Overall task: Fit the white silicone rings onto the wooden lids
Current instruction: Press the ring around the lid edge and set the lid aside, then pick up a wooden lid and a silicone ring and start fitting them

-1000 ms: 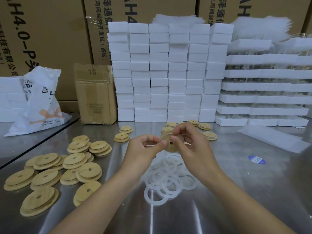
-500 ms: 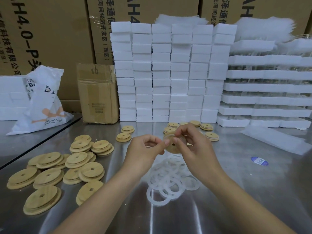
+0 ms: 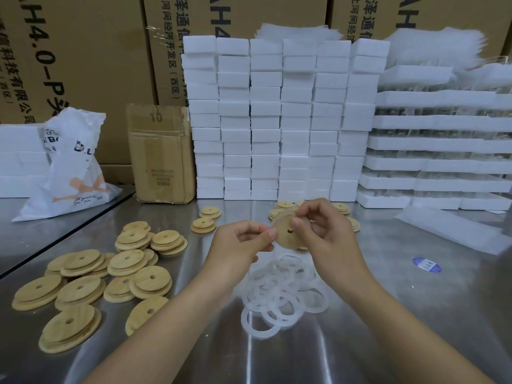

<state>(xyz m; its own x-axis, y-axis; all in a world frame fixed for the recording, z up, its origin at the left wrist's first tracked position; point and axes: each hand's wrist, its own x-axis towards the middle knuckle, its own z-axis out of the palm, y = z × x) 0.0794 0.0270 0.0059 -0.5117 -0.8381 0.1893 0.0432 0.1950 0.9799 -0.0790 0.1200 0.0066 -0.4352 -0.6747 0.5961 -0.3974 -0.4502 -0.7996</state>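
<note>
Step in hand: seating one ring on one lid, mid-fit. Both hands are raised together at frame centre, above the steel table (image 3: 415, 314). The wooden lid (image 3: 286, 236) is between them, its face tilted toward the camera and its small centre hole visible. The left hand (image 3: 241, 245) pinches the lid's left edge between thumb and fingertips. The right hand (image 3: 329, 239) is curled over the upper right of the lid, thumb pressed on the face just beside the hole and fingers wrapped behind the rim. A pale translucent band along the upper-left rim reads as the silicone ring (image 3: 274, 218), partly worked on. How far round it sits cannot be told, since the right hand hides that side. Judgement: the next move is to turn the lid in the left-hand pinch while the right fingers walk the ring into its step all the way round. It will need an even stretch with no twist or lifted section. The lid is light bamboo-coloured, round, thin and stepped at the edge. Loose rings (image 3: 277, 297) lie in an overlapping heap directly below the hands. Stacked lids (image 3: 80, 289) fill the lower left, and smaller lids (image 3: 285, 205) sit just behind the hands.
</note>
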